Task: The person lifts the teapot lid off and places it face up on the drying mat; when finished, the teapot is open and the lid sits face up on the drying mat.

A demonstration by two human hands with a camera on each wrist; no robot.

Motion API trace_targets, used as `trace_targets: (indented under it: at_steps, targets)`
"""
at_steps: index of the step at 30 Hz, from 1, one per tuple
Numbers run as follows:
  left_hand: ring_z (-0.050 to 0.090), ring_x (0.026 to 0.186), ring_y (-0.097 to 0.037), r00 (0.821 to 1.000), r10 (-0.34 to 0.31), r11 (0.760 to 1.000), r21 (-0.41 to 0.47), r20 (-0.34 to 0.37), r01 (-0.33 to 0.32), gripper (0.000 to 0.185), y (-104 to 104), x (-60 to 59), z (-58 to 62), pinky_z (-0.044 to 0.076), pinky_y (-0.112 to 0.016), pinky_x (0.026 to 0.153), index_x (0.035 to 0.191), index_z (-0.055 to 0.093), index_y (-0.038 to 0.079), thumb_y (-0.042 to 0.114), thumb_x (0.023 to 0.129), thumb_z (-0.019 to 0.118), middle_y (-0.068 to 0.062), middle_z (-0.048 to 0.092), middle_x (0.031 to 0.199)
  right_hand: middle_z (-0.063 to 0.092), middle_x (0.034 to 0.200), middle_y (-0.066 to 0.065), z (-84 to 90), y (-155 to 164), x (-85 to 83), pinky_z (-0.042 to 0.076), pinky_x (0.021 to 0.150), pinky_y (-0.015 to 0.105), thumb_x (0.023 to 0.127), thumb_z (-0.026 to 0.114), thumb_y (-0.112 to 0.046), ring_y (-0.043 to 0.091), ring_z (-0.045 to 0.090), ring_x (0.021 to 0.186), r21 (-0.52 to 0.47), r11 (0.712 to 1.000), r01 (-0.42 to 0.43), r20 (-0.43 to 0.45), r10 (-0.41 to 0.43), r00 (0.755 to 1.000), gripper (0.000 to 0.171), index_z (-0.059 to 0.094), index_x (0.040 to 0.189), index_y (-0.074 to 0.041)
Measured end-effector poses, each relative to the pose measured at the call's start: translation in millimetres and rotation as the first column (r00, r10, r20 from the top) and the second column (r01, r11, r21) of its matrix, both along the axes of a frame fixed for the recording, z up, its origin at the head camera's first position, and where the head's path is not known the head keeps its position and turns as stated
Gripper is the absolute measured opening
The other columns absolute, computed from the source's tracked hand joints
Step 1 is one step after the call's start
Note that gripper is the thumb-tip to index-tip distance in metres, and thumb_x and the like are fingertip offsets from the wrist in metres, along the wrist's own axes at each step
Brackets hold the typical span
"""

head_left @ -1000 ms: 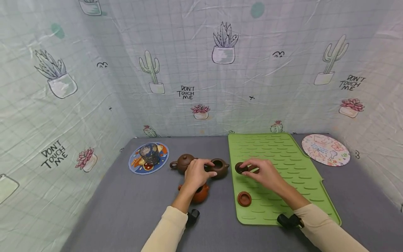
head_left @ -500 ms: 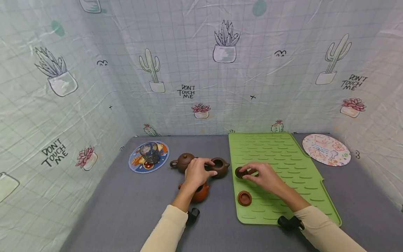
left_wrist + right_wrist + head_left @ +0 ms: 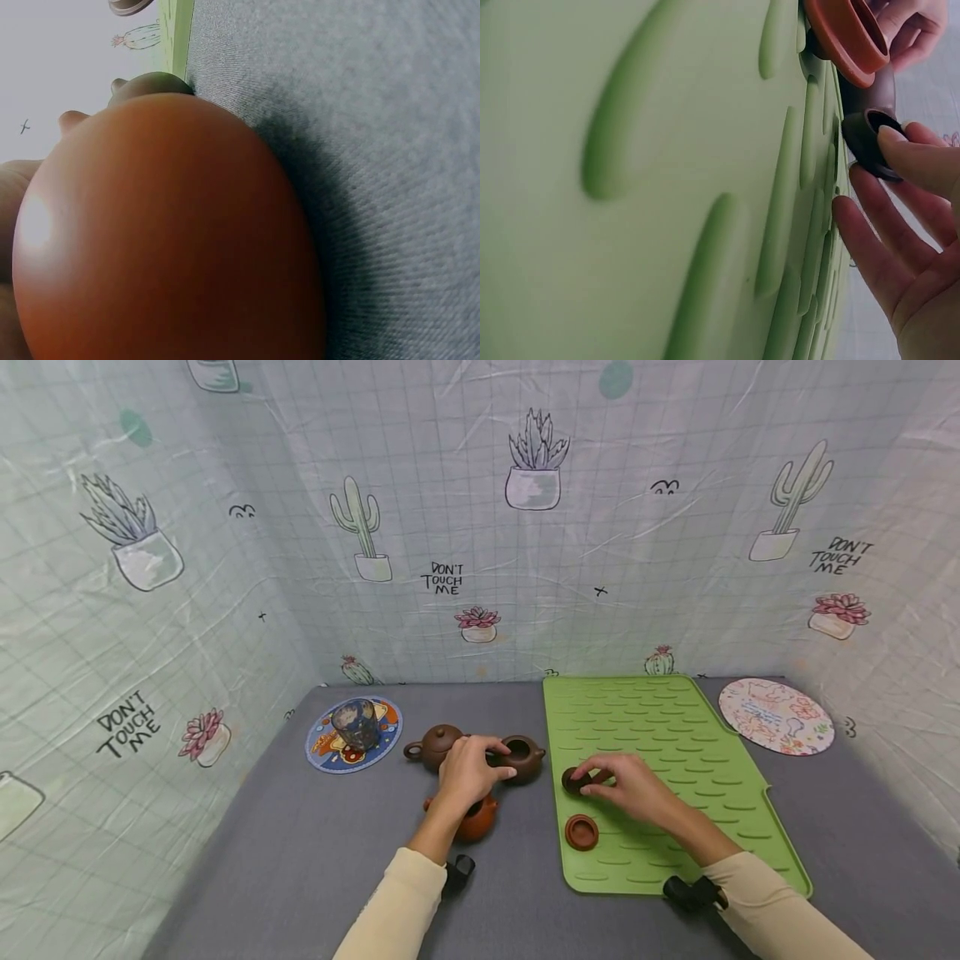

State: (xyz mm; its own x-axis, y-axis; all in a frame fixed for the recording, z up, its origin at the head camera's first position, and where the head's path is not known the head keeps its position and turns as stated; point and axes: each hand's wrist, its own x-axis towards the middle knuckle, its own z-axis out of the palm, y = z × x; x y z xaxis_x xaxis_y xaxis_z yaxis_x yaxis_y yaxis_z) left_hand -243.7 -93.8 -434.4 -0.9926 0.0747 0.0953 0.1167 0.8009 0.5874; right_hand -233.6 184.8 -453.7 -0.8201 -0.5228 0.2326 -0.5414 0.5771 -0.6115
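Your right hand (image 3: pixel 626 785) pinches the dark lid (image 3: pixel 570 780) at the left edge of the green mat (image 3: pixel 645 714), which extends far and right; red lid (image 3: pixel 582 832) just nearer. Your left hand (image 3: pixel 467 768) grasps the open dark teapot (image 3: pixel 528 767), left of the mat. Grey cloth (image 3: pixel 300 877) below, patterned curtain (image 3: pixel 412 652) beyond

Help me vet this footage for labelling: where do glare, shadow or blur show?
Left wrist: a white glare spot on the orange-brown teapot, its dark shadow on the grey tabletop, the backdrop washed out. Right wrist: the green mat looks soft near the lens. Head: light looks fairly even.
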Motion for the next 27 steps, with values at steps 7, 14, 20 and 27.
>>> trace_targets:
  at_steps: [7, 14, 20, 27]
  targets:
    - [0.067, 0.114, -0.027, 1.0, -0.003, 1.0, 0.002, -0.004, 0.003, 0.027, -1.0, -1.2, -0.4, 0.056, -0.041, 0.075, 0.106, 0.08, 0.031, 0.033, 0.081, 0.087, -0.004, 0.072, 0.128, 0.077, 0.114, 0.011, 0.2, 0.9, 0.1, 0.06, 0.076, 0.025, 0.089, 0.076, -0.007, 0.021, 0.077, 0.091, 0.014, 1.0, 0.004, 0.023, -0.004, 1.0, 0.019, 0.076, 0.108, -0.012]
    - [0.067, 0.114, -0.028, 1.0, -0.01, 1.0, 0.009, -0.007, 0.01, 0.027, -1.7, -1.4, -1.3, 0.056, -0.042, 0.076, 0.106, 0.08, 0.03, 0.033, 0.081, 0.087, -0.004, 0.072, 0.129, 0.077, 0.113, 0.009, 1.5, -0.8, -0.1, 0.06, 0.077, 0.026, 0.089, 0.076, -0.007, 0.021, 0.077, 0.09, 0.047, 0.999, 0.022, 0.017, -0.023, 1.0, 0.02, 0.075, 0.108, -0.013]
    - [0.068, 0.115, -0.028, 1.0, -0.016, 1.0, 0.014, -0.004, 0.016, 0.026, -2.5, -1.6, -1.1, 0.056, -0.042, 0.076, 0.106, 0.08, 0.03, 0.033, 0.081, 0.087, -0.003, 0.071, 0.131, 0.077, 0.111, 0.007, 4.4, -4.9, -0.7, 0.06, 0.077, 0.028, 0.089, 0.077, -0.008, 0.022, 0.077, 0.09, 0.093, 0.994, 0.049, 0.012, -0.05, 0.999, 0.019, 0.074, 0.107, -0.013]
    - [0.067, 0.117, -0.027, 1.0, -0.01, 1.0, 0.013, 0.011, 0.01, 0.026, -2.2, -1.9, -0.7, 0.056, -0.045, 0.079, 0.106, 0.08, 0.031, 0.033, 0.081, 0.087, -0.003, 0.071, 0.132, 0.077, 0.11, 0.008, 9.1, -9.3, -5.1, 0.061, 0.077, 0.032, 0.09, 0.076, -0.007, 0.023, 0.076, 0.094, 0.125, 0.99, 0.066, 0.042, -0.072, 0.997, 0.016, 0.073, 0.105, -0.012]
